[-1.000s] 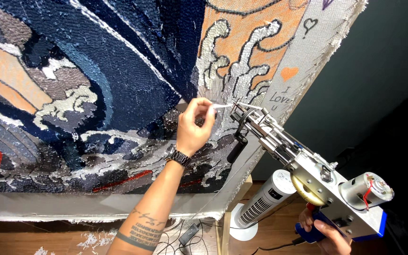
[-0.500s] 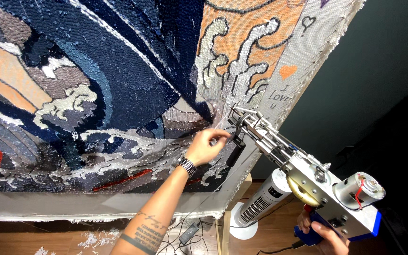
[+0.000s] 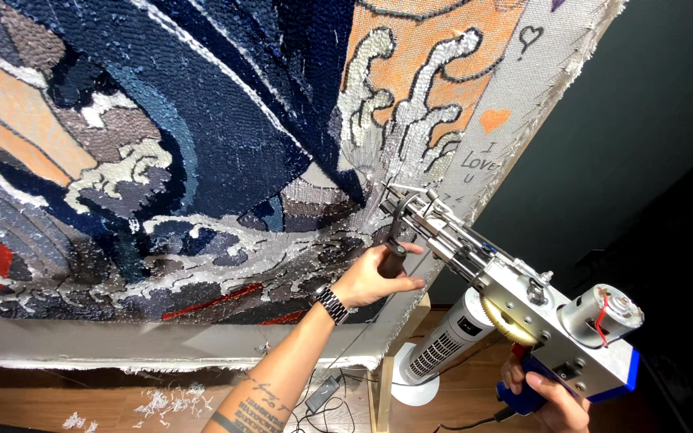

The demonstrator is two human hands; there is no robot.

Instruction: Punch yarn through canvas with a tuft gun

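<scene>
A large tufted rug (image 3: 202, 160) in dark blue, grey, white and orange hangs stretched on a frame in front of me. A silver tufting gun (image 3: 515, 297) with a blue grip points its needle tip at the rug's lower right area. My left hand (image 3: 378, 277) is closed around the gun's black front handle, just below the needle end. My right hand (image 3: 547, 397) grips the blue rear handle at the lower right, under the motor. A dark metal watch sits on my left wrist.
Bare backing cloth (image 3: 515, 104) with drawn hearts runs along the rug's right edge. A white tower fan (image 3: 443, 353) stands on the wooden floor below. A black cable and adapter (image 3: 322, 397) lie beside a wooden frame leg (image 3: 382, 385). Yarn scraps (image 3: 162, 401) litter the floor.
My left hand came down from pinching yarn near the needle tip and closed on the gun's black front handle. The gun stayed roughly in place.
</scene>
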